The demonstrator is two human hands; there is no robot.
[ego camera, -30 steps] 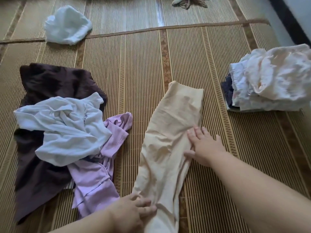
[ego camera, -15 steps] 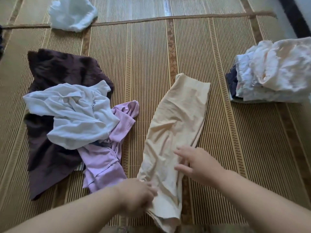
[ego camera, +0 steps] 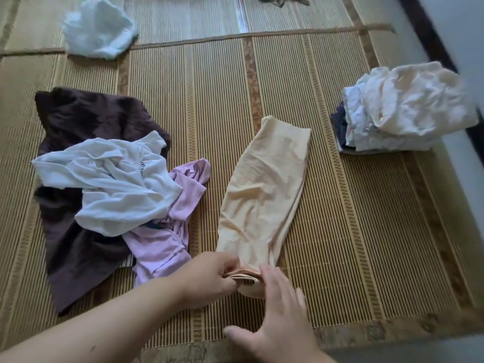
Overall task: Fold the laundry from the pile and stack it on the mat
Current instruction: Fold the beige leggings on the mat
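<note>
A long beige garment (ego camera: 264,189) lies folded lengthwise on the woven mat (ego camera: 353,244), running from the middle towards me. My left hand (ego camera: 209,280) pinches its near end, which is rolled or doubled over. My right hand (ego camera: 277,313) is beside that end with fingers spread and fairly straight, touching the cloth. To the left lies the unfolded pile: a white shirt (ego camera: 112,179) over a lilac garment (ego camera: 162,244) and a dark brown one (ego camera: 78,247). A stack of folded pale clothes (ego camera: 403,111) sits at the right.
A crumpled white cloth (ego camera: 98,28) lies at the far left on the seam between mats. A small dark-patterned item (ego camera: 280,0) shows at the top edge. A dark wall base (ego camera: 432,43) runs along the right. The mat's near border lies just below my hands.
My right hand slid down the beige garment from its middle to the near end. My left hand now pinches that end, which has been turned up into a fold.
</note>
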